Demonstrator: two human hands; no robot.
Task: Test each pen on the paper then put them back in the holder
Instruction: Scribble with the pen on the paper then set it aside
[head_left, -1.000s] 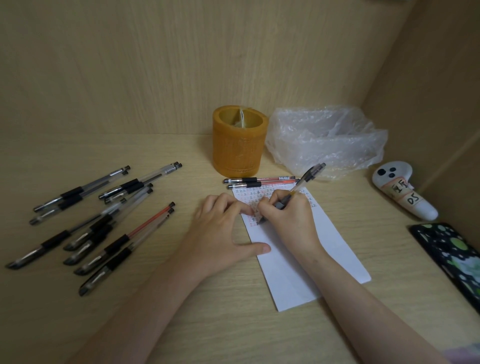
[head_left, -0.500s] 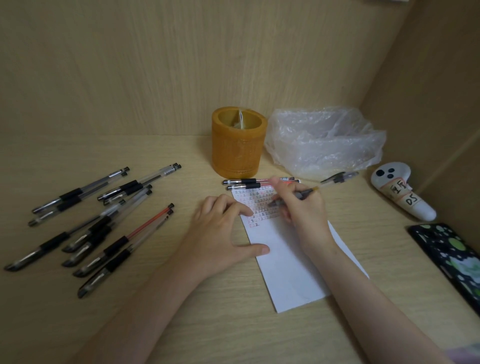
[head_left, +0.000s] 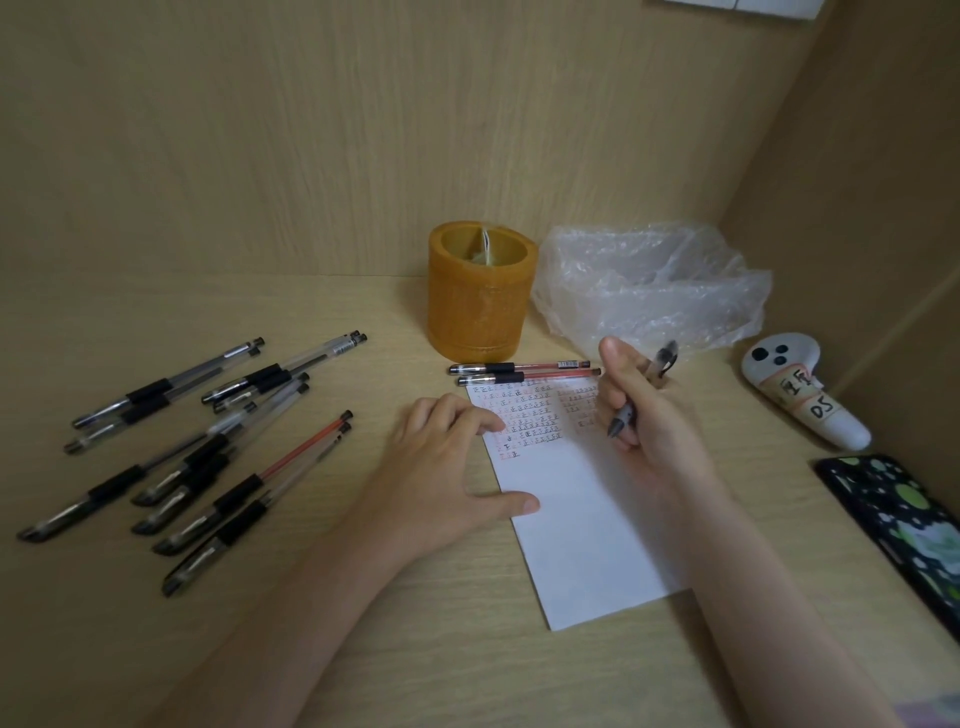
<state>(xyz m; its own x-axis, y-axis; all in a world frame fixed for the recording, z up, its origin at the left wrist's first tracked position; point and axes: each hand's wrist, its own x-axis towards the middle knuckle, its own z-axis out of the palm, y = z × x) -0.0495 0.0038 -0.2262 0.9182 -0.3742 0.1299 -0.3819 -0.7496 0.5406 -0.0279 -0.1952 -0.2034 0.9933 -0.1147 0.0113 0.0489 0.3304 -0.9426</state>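
Observation:
My right hand (head_left: 649, 415) is shut on a black-grip pen (head_left: 621, 420). Its tip points down-left just above the right side of the paper (head_left: 576, 525), and its clear end sticks up past my fingers. My left hand (head_left: 441, 473) rests flat on the paper's left edge with the thumb spread, holding nothing. The top of the paper carries rows of small red and black marks. The amber cylindrical holder (head_left: 480, 301) stands behind the paper. Two red pens (head_left: 524, 372) lie side by side between holder and paper. Several more pens (head_left: 208, 441) are scattered on the desk to the left.
A crumpled clear plastic bag (head_left: 654, 280) lies right of the holder. A white controller (head_left: 800, 395) with a label lies at the far right, and a dark patterned phone (head_left: 904, 525) sits near the right edge. Wooden walls close off the back and the right side.
My right hand stopped writing at the middle of the sheet, moved right and lifted, turning the pen more upright. My left hand stayed on the paper.

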